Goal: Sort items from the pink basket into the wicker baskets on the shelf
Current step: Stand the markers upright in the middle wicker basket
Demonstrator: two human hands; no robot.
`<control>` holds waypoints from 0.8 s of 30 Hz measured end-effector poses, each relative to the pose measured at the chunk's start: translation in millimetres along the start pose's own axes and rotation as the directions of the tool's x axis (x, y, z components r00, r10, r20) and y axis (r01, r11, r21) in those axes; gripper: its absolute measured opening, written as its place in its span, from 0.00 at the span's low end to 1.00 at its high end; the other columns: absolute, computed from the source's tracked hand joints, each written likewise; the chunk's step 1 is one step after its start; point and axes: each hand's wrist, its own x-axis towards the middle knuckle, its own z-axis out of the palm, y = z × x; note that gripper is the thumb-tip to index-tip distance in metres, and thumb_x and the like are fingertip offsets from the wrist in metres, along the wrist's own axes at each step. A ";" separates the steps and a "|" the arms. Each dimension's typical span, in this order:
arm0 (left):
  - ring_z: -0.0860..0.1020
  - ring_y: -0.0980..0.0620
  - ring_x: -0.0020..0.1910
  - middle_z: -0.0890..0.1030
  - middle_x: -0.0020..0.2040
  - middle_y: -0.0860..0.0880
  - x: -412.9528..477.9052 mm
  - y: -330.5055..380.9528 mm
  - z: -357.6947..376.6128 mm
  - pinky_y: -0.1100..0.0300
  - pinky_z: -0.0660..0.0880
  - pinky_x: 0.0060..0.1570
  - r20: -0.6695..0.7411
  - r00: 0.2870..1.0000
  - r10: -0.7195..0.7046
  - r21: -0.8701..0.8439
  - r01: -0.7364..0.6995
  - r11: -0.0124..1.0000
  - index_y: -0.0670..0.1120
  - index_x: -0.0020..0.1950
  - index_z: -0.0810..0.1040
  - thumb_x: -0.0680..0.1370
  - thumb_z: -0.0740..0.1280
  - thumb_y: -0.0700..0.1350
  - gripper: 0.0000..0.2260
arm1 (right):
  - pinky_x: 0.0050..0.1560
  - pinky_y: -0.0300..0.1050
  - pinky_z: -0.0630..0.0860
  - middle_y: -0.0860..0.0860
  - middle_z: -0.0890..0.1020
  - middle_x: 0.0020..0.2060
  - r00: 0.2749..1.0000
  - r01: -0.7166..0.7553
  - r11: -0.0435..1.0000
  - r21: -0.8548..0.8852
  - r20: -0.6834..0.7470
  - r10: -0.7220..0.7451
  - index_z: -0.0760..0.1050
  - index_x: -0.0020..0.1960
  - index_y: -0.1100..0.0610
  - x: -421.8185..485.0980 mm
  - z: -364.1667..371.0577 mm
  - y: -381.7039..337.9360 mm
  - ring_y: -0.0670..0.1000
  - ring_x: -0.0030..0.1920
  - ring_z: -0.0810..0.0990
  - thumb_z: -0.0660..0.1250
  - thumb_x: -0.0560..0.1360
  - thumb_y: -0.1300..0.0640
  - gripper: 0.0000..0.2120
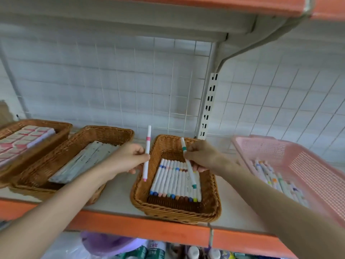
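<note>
My left hand (128,157) pinches a white marker with pink bands (147,146), held nearly upright just left of the middle wicker basket (141,199). My right hand (203,156) grips a white marker with green bands (190,171), slanted over that basket. A row of several white markers with coloured caps (173,180) lies side by side on the basket's floor. At the right, the pink basket (308,165) holds several more markers (274,180).
Two more wicker baskets stand on the shelf to the left: one with flat white packets (85,159), the far one with pink-and-white boxes (22,139). A wire grid backs the shelf. The orange shelf edge (149,228) runs along the front; bottles sit below.
</note>
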 end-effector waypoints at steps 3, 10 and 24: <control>0.75 0.66 0.25 0.78 0.31 0.54 -0.2 -14.1 -8.9 0.65 0.72 0.31 0.014 0.998 0.054 0.037 -0.054 0.998 0.42 0.41 0.76 0.79 0.63 0.41 0.07 | 0.21 0.34 0.69 0.54 0.77 0.26 0.998 -0.063 0.998 -0.019 -0.013 0.063 0.74 0.36 0.61 21.7 32.9 -3.4 0.45 0.21 0.74 0.63 0.76 0.62 0.10; 0.75 0.68 0.27 0.79 0.34 0.54 -1.6 -35.6 -21.4 0.67 0.72 0.31 0.089 0.990 0.112 0.015 -0.114 0.993 0.44 0.42 0.77 0.78 0.64 0.43 0.06 | 0.21 0.36 0.69 0.54 0.73 0.21 0.983 -0.179 0.984 0.015 -0.028 0.180 0.70 0.30 0.61 50.5 74.2 -11.2 0.47 0.19 0.73 0.64 0.75 0.66 0.14; 0.80 0.59 0.34 0.82 0.38 0.50 5.3 -47.2 -24.7 0.64 0.76 0.34 0.156 0.975 0.160 -0.039 -0.156 0.987 0.44 0.44 0.78 0.78 0.64 0.43 0.05 | 0.24 0.36 0.72 0.54 0.76 0.23 0.970 -0.236 0.943 -0.235 -0.109 0.216 0.70 0.33 0.62 58.0 93.6 -14.5 0.48 0.20 0.74 0.61 0.73 0.67 0.11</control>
